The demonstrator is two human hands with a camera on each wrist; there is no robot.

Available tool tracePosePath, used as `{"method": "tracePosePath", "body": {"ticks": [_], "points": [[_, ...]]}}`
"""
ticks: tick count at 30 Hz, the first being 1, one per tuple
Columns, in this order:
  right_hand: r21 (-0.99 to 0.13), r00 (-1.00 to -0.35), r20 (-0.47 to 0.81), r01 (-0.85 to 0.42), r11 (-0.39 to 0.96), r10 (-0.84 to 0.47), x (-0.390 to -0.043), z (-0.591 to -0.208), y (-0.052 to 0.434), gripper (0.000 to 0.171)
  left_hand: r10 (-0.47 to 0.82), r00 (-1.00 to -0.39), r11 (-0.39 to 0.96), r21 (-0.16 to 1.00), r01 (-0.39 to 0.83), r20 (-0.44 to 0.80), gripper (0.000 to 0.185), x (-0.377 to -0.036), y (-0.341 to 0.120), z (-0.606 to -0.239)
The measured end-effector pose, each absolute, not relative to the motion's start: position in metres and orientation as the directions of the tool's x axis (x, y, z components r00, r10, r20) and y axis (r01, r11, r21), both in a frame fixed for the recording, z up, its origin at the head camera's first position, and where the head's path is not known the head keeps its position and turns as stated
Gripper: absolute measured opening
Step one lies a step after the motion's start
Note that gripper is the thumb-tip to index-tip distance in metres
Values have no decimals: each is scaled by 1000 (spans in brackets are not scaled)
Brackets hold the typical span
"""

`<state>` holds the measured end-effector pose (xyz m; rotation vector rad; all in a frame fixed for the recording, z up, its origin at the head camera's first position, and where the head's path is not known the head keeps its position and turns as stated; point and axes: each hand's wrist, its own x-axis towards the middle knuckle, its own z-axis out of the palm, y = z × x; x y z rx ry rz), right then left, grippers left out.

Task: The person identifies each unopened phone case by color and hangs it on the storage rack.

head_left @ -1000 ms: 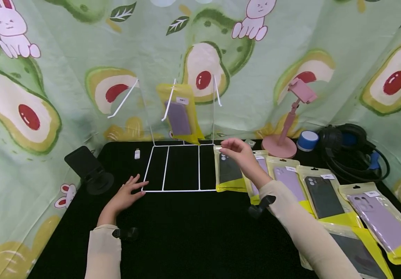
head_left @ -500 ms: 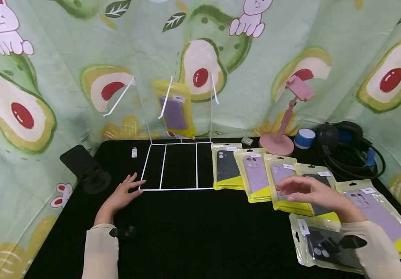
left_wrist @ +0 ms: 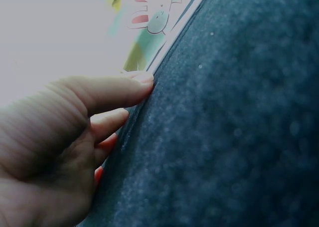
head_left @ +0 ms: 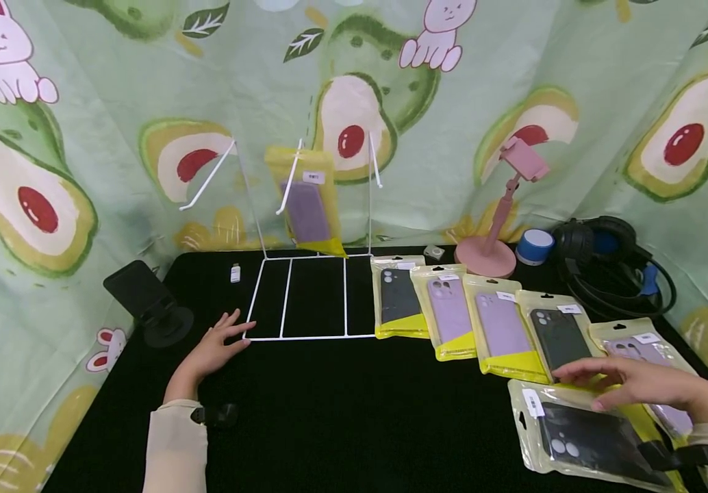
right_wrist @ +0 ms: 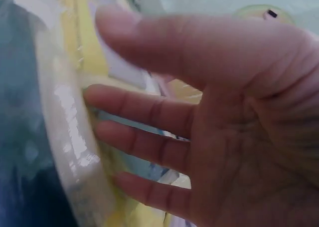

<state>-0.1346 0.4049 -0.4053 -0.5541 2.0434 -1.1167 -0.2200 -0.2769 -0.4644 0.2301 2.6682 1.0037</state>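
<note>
While one pouch (head_left: pixel 309 213) hangs | lying pouches (head_left: pixel 444 311): six | white hooks (head_left: pixel 207 176): three

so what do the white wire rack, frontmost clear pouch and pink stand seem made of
White wire rack: probably coated metal, since its rods look thin and straight.
Flat clear-and-yellow pouch: likely glossy plastic film; the dark case shows through.
Pink round-based stand: perhaps matte plastic, being evenly coloured; painted metal is possible.

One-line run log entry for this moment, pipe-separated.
left hand: at wire rack, front-left corner | right hand: over nearest dark-case packet, thumb and fingers apart, contact unclear | middle hook: holds purple-case packet
</note>
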Motion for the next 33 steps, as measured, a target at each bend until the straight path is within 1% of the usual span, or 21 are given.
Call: {"method": "tracePosePath", "body": {"ticks": [3,5,8,11,13,15,20,23,29,31,33], "points": [[-845,-656,-366,-62,531,-660,-133,-411,405,40,241,-948,745,666,44,-206,45,-218,-276,-464],[-852,-672,-321,-103,514,-667,-131,-416,403,40,239,-948,743,669,38,-211,45,-218,-276,-465],[-855,-708,-224,-188,484,-670,-127,-424,399,38,235,-946,739,673,25,-223,45,-217,-275,-466],[-836,-740,-120,-284,469,-661,-124,-431,396,37,232,-945,737,676,16,-230,46,-216,-275,-466],[-820,-757,-73,-326,471,-650,-123,-433,396,36,230,-946,738,675,16,-229,45,-215,-275,-467],[-825,-765,-79,-310,473,-640,-122,-432,397,35,228,-946,739,673,15,-229,45,-215,-275,-467],[-862,-780,-209,-138,488,-590,-121,-423,403,31,225,-948,741,671,16,-225,45,-217,-274,-467],[-873,-787,-234,-89,480,-571,-121,-416,403,32,226,-949,742,671,20,-221,45,-218,-274,-467],[-934,-773,-174,-67,352,-609,-128,-402,387,38,232,-951,744,667,39,-204,45,-219,-275,-467],[-942,-795,-127,-90,323,-593,-132,-398,375,38,236,-951,744,666,46,-198,45,-218,-275,-466],[-935,-834,-62,-144,324,-549,-135,-394,360,37,238,-951,746,664,48,-198,45,-218,-276,-465]]}}
